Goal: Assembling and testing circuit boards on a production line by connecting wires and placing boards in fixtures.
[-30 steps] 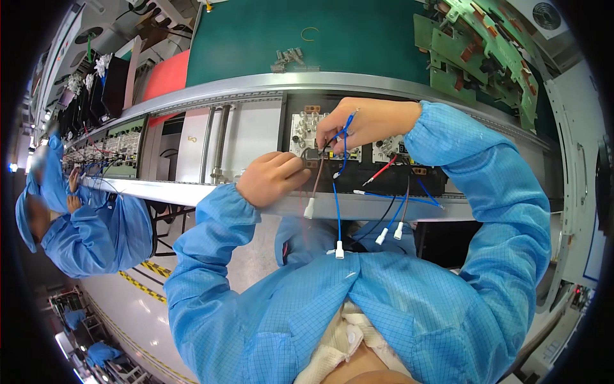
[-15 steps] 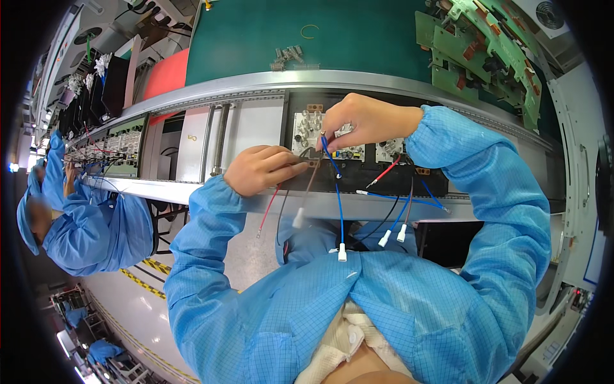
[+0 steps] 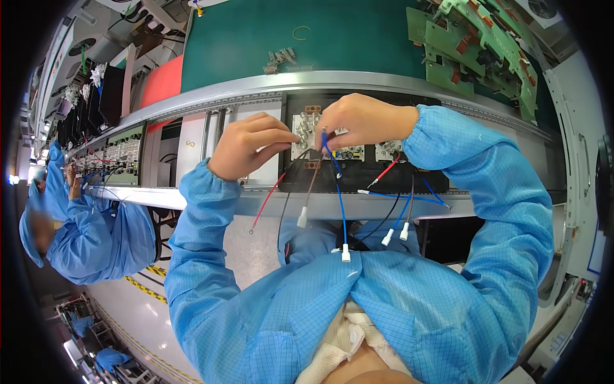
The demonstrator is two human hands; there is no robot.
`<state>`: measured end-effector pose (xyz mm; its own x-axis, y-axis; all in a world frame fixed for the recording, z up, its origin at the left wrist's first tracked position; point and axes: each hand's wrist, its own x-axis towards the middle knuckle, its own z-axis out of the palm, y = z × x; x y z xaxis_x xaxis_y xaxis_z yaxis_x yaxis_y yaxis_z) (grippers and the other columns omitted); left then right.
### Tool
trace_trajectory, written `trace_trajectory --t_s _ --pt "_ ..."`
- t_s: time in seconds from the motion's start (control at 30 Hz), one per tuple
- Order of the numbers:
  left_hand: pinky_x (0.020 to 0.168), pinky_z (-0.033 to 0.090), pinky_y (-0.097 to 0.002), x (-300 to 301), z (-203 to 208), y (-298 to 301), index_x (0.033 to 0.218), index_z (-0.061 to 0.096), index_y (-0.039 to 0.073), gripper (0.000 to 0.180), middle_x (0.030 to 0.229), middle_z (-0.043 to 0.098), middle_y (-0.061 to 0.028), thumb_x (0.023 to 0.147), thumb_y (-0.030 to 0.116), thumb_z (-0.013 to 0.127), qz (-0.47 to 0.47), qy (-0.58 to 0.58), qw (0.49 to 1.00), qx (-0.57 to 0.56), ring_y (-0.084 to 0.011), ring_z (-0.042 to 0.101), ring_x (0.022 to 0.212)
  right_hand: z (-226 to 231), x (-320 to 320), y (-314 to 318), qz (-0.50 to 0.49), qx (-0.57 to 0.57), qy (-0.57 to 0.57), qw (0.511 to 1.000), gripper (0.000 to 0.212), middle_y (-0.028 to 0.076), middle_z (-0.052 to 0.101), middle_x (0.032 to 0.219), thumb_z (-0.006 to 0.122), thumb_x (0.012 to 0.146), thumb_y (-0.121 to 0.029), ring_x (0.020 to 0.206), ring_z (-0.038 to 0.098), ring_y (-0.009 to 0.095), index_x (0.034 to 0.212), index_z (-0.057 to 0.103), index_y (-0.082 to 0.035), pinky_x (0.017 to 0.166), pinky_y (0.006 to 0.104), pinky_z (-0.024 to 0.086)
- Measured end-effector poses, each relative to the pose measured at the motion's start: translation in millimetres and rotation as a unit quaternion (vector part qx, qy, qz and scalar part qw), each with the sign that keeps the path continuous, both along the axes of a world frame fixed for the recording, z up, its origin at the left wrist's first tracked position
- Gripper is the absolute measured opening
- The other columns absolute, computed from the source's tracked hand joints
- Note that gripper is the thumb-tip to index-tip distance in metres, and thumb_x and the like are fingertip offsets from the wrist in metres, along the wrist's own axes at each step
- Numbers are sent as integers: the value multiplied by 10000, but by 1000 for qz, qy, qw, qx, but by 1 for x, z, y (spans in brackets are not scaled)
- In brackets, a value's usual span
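Circuit board [image 3: 303,136] whitish, crowded with small components [image 3: 309,121].

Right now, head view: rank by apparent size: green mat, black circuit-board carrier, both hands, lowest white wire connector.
1. Green mat
2. Black circuit-board carrier, partly covered
3. Left hand, right hand: too alike to rank
4. Lowest white wire connector

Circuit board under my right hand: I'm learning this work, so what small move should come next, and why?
Perhaps steady the circuit board with your left hand: its fingertips are by the board's left edge, while your right hand reaches over it, blue wires at its fingers.
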<state>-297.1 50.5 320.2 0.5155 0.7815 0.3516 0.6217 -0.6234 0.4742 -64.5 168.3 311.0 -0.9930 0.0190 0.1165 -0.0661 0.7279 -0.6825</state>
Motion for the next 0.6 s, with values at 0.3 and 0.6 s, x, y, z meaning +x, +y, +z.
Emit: trace_trajectory --t_s 0.3,0.6 --pt "650 501 -350 14 -22 4 919 672 36 200 857 646 -76 729 7 729 -19 -3 999 -27 -258 609 785 -1 0 -9 22 128 91 987 114 79 609 758 645 824 -163 763 611 268 885 634 -67 686 380 507" --pt "695 456 -306 4 -8 -9 1090 659 37 347 961 663 -86 757 -60 645 4 -112 986 -124 -218 605 880 4 -11 -16 40 105 15 994 137 105 648 782 615 849 -180 758 625 293 877 627 -46 701 397 496"
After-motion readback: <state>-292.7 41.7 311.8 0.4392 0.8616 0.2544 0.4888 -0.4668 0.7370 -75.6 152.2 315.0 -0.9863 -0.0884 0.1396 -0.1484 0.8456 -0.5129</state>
